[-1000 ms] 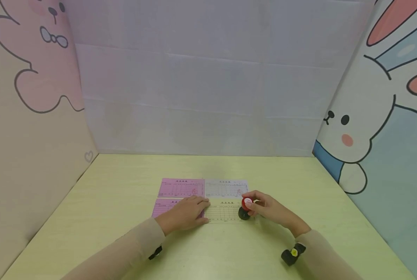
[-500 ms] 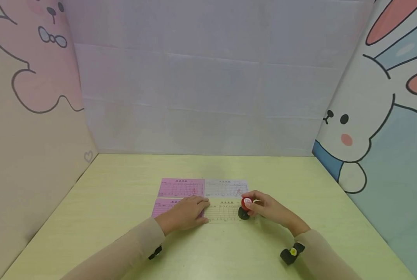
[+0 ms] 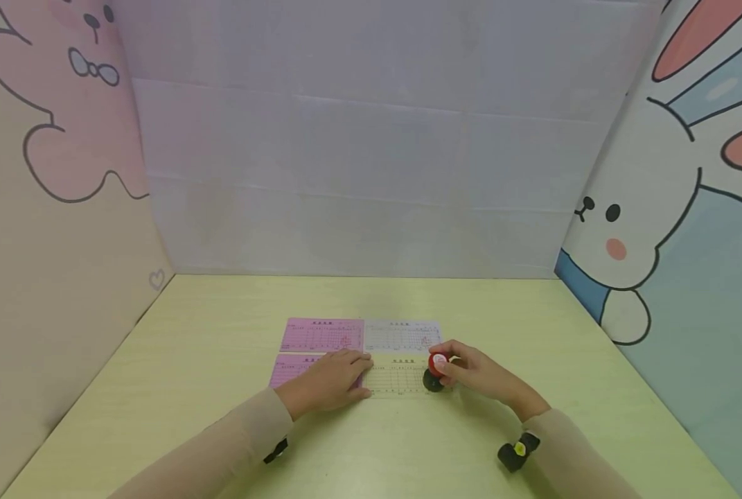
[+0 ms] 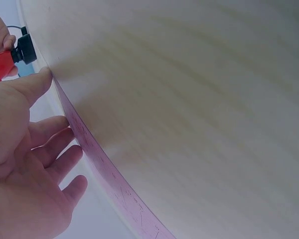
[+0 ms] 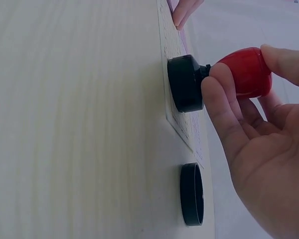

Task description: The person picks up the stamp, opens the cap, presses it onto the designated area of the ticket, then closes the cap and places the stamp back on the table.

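My right hand grips a rubber stamp by its red knob, thumb over the top and fingers curled round the side. The stamp's black round base stands on the right end of a pale yellow printed slip. My left hand lies with extended fingers over the lower pink slip, its fingertips and thumb reaching the left edge of the yellow one. In the left wrist view, the fingers touch the paper and are slightly bent. The face of the stamp is hidden against the slip.
A pink slip and a white slip lie in the row behind, each with a red mark near its right end. A round black cap sits on the table beside the yellow slip. Walls enclose the table on three sides.
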### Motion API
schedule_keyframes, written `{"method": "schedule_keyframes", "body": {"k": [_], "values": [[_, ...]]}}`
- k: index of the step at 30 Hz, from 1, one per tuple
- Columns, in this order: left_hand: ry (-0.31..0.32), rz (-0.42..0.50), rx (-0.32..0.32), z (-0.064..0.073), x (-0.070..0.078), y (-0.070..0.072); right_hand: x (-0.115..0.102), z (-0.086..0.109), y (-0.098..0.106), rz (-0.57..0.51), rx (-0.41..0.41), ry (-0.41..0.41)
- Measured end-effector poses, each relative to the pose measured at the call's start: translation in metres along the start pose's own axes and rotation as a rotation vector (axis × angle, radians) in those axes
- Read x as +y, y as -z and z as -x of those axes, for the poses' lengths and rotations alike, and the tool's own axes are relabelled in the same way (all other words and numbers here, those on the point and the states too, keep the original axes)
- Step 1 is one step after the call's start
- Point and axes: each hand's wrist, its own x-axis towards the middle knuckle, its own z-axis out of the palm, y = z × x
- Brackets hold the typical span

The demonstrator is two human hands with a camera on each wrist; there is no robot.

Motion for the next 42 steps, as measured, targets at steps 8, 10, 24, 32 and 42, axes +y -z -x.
{"method": "schedule_keyframes", "body": {"k": [8,10,24,32,42], "values": [[0.000,0.014,-0.001,0.0008,-0.0006,0.0018,0.0011,-0.0014,-0.0003,0.024,-0.010,0.005],[0.001,0.017,0.000,0.0010,-0.0009,0.0020,0.0017,-0.0021,-0.0001,0.027,-0.013,0.007],[-0.009,0.009,0.007,-0.0004,-0.0058,-0.0031,0.0012,-0.0026,-0.0025,0.035,-0.014,0.057],[-0.013,-0.005,0.009,-0.0016,-0.0062,-0.0031,-0.0005,-0.0042,-0.0012,0.055,-0.043,0.022],[-0.010,-0.007,0.005,-0.0007,-0.0046,-0.0005,-0.0005,-0.0040,-0.0026,0.067,-0.042,0.046]]}}
